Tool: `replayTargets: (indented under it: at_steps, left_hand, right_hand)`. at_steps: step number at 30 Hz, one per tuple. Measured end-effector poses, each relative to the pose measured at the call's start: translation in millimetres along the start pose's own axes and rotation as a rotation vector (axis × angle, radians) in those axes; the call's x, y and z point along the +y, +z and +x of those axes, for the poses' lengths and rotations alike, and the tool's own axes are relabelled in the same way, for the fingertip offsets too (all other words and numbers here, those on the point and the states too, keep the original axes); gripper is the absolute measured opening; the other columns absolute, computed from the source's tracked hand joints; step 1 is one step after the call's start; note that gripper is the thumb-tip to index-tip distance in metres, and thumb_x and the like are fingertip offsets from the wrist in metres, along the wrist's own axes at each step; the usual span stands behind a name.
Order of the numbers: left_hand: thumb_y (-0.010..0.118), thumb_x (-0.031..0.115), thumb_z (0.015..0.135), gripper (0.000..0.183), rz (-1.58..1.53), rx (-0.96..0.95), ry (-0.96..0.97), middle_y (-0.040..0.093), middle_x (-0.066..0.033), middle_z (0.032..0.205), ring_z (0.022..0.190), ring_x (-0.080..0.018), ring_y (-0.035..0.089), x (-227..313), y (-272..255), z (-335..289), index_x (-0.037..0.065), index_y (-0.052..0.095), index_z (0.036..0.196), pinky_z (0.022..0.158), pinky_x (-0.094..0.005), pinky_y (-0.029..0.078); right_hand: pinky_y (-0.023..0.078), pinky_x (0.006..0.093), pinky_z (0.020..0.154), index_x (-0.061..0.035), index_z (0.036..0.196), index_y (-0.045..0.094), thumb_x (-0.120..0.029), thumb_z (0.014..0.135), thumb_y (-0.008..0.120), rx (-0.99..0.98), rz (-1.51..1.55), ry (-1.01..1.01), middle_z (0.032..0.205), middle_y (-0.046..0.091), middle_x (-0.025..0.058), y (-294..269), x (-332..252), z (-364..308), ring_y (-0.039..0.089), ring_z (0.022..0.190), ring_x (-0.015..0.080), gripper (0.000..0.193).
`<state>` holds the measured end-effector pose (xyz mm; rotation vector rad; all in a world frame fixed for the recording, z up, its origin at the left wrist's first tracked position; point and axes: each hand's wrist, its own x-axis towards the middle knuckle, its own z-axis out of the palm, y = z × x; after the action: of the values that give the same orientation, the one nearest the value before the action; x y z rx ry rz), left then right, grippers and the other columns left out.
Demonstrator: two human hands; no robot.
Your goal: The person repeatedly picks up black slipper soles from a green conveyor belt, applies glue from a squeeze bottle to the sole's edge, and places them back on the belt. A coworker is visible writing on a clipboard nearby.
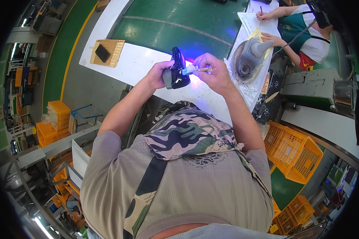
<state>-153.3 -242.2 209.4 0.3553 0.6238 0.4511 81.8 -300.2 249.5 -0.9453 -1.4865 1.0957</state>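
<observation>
My left hand [158,75] is closed around a glossy black shoe [181,79], held tilted above the white bench. In my right hand [216,75] is a brush [204,69] with a light wooden handle, the fingers pinched around it. Its whitish head [189,70] is at the shoe's side and appears to touch it. Blue-violet light falls on the shoe, the brush head and the bench around them. Some of my fingers are hidden behind what they hold.
A grey, stained pot [243,71] with a cone-shaped part stands right of my right hand. A phone [102,52] lies on a tan board [115,49] at left. A co-worker writes on a paper sheet [253,23] at far right. Orange crates [293,153] stand lower right.
</observation>
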Motion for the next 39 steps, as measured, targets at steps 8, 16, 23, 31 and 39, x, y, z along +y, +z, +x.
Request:
replayTargets:
  at_steps: [8,16,23,31,39]
  left_hand:
    - [0.056,0.033,0.089,0.052,-0.242,-0.026,0.173,0.064,-0.0156,0.117,0.103,-0.0292,0.066,-34.4,3.1,4.9,0.002,0.051,0.131,0.095,-0.0454,0.052]
    - [0.056,0.045,0.087,0.064,-0.399,0.006,0.319,0.065,-0.0172,0.111,0.072,-0.0231,0.062,-66.9,-5.9,11.8,0.000,0.049,0.133,0.058,-0.0290,0.050]
    - [0.058,0.049,0.084,0.057,-0.455,0.060,0.387,0.066,-0.0182,0.096,0.069,-0.0279,0.059,-82.4,-10.0,7.6,0.001,0.061,0.114,0.061,-0.0360,0.050]
    - [0.062,0.040,0.083,0.058,-0.458,0.052,0.609,0.065,-0.0171,0.111,0.087,-0.0299,0.067,-72.5,-2.6,-15.9,0.001,0.055,0.125,0.079,-0.0420,0.056]
    - [0.064,0.026,0.080,0.054,-0.229,0.224,0.842,0.065,-0.0135,0.110,0.101,-0.0259,0.065,-70.0,-52.9,-73.8,0.004,0.050,0.127,0.095,-0.0408,0.051]
  right_hand:
    - [0.045,0.0284,0.078,-0.0048,0.081,0.049,0.005,0.079,0.068,-0.057,0.042,-0.060,0.099,0.062,0.0093,-12.1,0.0,-13.1,0.056,0.090,0.0137,0.021]
    - [0.048,0.0299,0.078,-0.0039,0.080,0.050,0.003,0.076,0.069,0.025,0.130,0.009,0.095,0.064,0.0093,-16.5,14.8,-16.6,0.059,0.089,0.0155,0.020]
    - [0.050,0.0263,0.068,-0.0021,0.084,0.056,0.003,0.078,0.071,0.183,0.502,0.214,0.087,0.063,0.0078,8.3,37.6,-13.6,0.059,0.080,0.0125,0.017]
    - [0.048,0.0270,0.067,-0.0025,0.086,0.058,0.002,0.076,0.072,0.172,0.592,0.368,0.078,0.062,0.0042,33.2,29.7,-13.7,0.059,0.072,0.0111,0.018]
    - [0.050,0.0303,0.067,-0.0033,0.093,0.057,0.002,0.077,0.069,0.048,0.633,0.489,0.080,0.061,0.0046,76.4,31.5,-10.9,0.063,0.075,0.0176,0.021]
